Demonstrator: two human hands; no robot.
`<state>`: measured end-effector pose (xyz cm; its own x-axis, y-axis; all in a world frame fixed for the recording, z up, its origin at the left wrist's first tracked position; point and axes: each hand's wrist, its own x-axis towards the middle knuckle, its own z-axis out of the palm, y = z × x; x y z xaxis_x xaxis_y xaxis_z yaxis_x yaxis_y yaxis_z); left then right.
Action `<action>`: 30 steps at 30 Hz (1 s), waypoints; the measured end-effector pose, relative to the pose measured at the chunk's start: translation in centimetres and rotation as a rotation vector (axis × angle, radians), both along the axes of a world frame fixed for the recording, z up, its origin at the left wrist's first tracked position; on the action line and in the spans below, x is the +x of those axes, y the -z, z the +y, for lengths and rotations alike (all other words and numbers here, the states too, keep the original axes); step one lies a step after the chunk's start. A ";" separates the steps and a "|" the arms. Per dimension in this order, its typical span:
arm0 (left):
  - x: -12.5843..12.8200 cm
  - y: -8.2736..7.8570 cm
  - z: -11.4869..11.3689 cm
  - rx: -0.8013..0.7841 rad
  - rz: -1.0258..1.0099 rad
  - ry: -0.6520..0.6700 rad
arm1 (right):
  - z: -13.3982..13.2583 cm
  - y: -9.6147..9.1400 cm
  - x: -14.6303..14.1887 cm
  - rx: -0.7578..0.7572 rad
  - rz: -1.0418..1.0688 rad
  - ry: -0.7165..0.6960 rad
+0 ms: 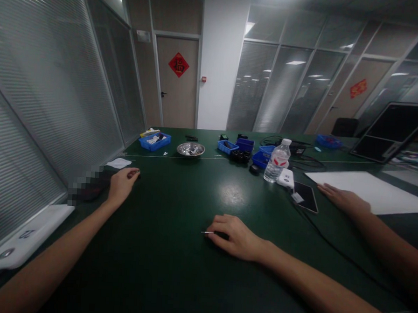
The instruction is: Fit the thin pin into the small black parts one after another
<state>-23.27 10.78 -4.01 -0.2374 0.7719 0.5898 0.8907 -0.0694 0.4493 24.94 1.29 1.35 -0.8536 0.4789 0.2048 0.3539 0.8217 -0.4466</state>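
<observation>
My left hand is raised over the left side of the dark green table, its fingers pinched together. Something small and dark may be at its fingertips, too indistinct to name. Close to it are a white scrap of paper and a dark object partly blurred out. My right hand rests near the table's middle with the fingers curled. A thin metal rod sticks out leftward between its thumb and forefinger; the rest of it is hidden in the hand.
Farther back stand a metal bowl with small items, a filled blue tray, several blue bins and a water bottle. To the right, a tablet, a cable and another person's hand on a white sheet.
</observation>
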 end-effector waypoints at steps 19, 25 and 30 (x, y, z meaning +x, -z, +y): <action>-0.4 0.5 0.5 -0.017 -0.151 -0.029 | 0.0 0.1 0.0 0.004 0.010 -0.014; -0.7 0.8 0.6 -0.022 -0.186 -0.031 | 0.1 0.1 0.0 -0.001 0.004 -0.005; -0.5 0.2 0.3 -0.039 -0.171 -0.062 | 0.1 0.1 0.1 -0.012 0.006 -0.008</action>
